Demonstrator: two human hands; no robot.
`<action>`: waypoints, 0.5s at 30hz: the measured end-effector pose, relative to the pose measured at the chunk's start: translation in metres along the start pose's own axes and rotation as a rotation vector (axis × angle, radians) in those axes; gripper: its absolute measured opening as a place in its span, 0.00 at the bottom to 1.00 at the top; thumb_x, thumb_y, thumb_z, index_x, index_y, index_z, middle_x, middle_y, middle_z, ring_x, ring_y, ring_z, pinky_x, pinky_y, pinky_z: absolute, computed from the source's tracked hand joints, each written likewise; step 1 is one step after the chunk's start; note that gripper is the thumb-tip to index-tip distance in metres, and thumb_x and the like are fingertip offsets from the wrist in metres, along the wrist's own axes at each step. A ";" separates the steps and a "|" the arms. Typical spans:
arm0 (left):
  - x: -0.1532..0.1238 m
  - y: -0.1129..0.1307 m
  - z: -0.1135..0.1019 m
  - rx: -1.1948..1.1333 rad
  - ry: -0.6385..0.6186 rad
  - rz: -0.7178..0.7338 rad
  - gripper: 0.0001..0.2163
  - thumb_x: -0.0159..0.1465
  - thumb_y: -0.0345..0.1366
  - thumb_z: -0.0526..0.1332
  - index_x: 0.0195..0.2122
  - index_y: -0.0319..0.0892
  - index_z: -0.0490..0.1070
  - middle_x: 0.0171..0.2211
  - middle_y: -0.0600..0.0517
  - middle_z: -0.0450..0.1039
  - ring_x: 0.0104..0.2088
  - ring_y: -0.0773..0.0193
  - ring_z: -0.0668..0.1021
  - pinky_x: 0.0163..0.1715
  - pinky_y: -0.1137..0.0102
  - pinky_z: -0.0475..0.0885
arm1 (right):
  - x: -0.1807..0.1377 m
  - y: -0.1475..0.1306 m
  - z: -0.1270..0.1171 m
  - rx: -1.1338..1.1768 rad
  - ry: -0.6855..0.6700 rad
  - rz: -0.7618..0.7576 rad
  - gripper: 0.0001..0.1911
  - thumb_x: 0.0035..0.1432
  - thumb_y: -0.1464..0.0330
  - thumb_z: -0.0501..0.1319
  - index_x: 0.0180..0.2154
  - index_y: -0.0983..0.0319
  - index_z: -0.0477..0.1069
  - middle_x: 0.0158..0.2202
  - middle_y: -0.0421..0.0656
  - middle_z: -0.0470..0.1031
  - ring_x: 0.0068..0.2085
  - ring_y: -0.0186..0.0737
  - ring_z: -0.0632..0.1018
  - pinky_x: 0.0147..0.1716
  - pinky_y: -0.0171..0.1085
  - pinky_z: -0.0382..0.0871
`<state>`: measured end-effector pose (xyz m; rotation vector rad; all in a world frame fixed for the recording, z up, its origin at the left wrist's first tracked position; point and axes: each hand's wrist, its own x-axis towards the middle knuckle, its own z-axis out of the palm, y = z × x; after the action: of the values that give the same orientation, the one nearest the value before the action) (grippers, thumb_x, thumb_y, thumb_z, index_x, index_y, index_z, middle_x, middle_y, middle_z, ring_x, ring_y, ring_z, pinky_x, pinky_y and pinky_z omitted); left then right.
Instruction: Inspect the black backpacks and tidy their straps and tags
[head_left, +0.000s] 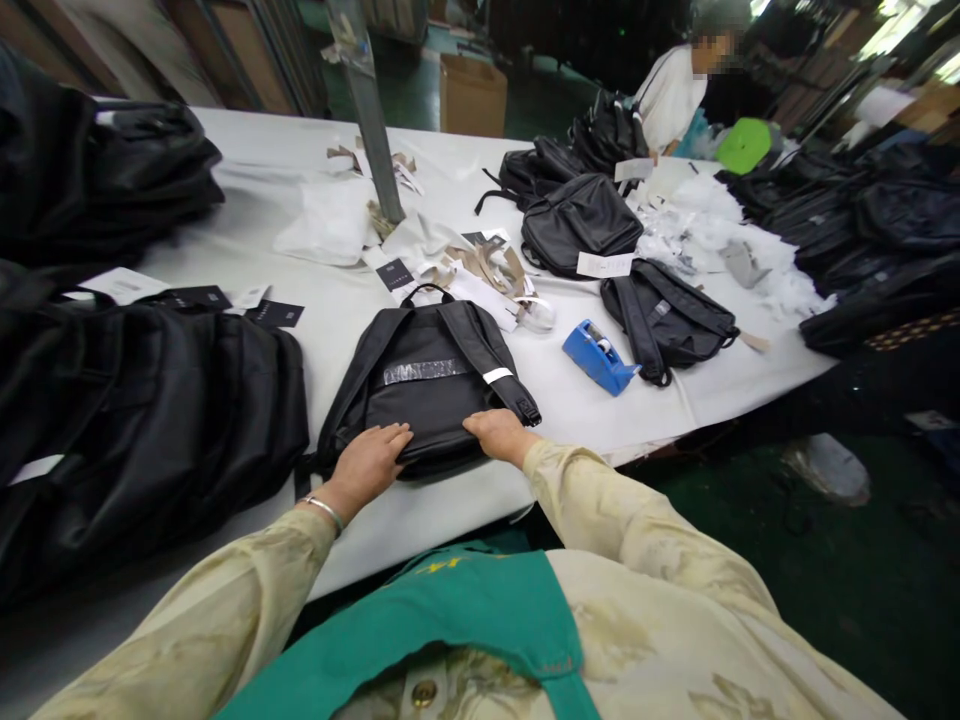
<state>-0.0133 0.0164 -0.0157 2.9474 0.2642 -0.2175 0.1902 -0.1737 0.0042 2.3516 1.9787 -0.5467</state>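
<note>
A black backpack point(427, 415) lies on the white table in front of me, its shoulder straps facing up and its top handle pointing away. A strip of clear tape point(420, 372) shows across its back panel, and a white band is wrapped around the right strap. My left hand point(369, 462) grips the lower left edge of the backpack, with the fingers over the panel. At the lower right edge, my right hand point(499, 434) is closed on the bag with its fingers curled. The undersides of both grips are hidden.
Black backpacks point(150, 400) are stacked along the left. A blue tape dispenser point(598, 357) and another backpack point(667, 315) sit to the right. Paper scraps point(487, 270) and tags lie beyond, near a metal post point(373, 120). A co-worker point(671, 95) is at the far side.
</note>
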 end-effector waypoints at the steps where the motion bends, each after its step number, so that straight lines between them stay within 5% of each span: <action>1: 0.002 -0.001 -0.003 -0.007 -0.028 -0.028 0.20 0.62 0.31 0.60 0.57 0.39 0.73 0.58 0.39 0.74 0.57 0.48 0.77 0.57 0.56 0.69 | 0.000 0.002 -0.005 -0.006 -0.018 0.001 0.14 0.61 0.76 0.56 0.47 0.62 0.72 0.47 0.48 0.78 0.46 0.44 0.79 0.42 0.39 0.70; 5: 0.019 0.001 -0.023 0.029 -0.129 -0.060 0.16 0.64 0.32 0.56 0.51 0.41 0.76 0.46 0.42 0.81 0.44 0.47 0.83 0.40 0.58 0.76 | 0.009 -0.007 -0.017 -0.070 -0.046 0.016 0.13 0.63 0.65 0.61 0.48 0.63 0.72 0.46 0.51 0.78 0.46 0.48 0.79 0.43 0.41 0.71; 8: 0.028 0.005 -0.032 0.072 -0.147 -0.003 0.13 0.65 0.31 0.55 0.46 0.40 0.76 0.42 0.41 0.81 0.41 0.47 0.83 0.38 0.59 0.75 | 0.021 -0.032 -0.009 -0.104 0.029 0.037 0.19 0.62 0.58 0.63 0.48 0.64 0.71 0.46 0.52 0.77 0.46 0.50 0.78 0.43 0.44 0.72; 12: 0.021 0.007 -0.026 0.036 -0.127 0.032 0.11 0.65 0.32 0.56 0.43 0.39 0.76 0.41 0.40 0.80 0.40 0.47 0.82 0.39 0.58 0.75 | 0.033 -0.056 0.009 -0.101 0.094 0.109 0.11 0.64 0.68 0.57 0.46 0.65 0.71 0.46 0.53 0.76 0.46 0.49 0.78 0.41 0.43 0.73; 15: 0.009 -0.001 -0.016 -0.026 0.028 0.044 0.15 0.64 0.38 0.60 0.50 0.39 0.75 0.48 0.37 0.79 0.50 0.45 0.79 0.51 0.54 0.71 | 0.036 -0.054 0.011 -0.093 0.091 0.075 0.11 0.63 0.71 0.56 0.46 0.64 0.72 0.46 0.52 0.76 0.45 0.48 0.77 0.41 0.42 0.73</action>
<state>-0.0030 0.0213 -0.0018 2.9285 0.2044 -0.1659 0.1407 -0.1313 -0.0055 2.4239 1.8963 -0.3420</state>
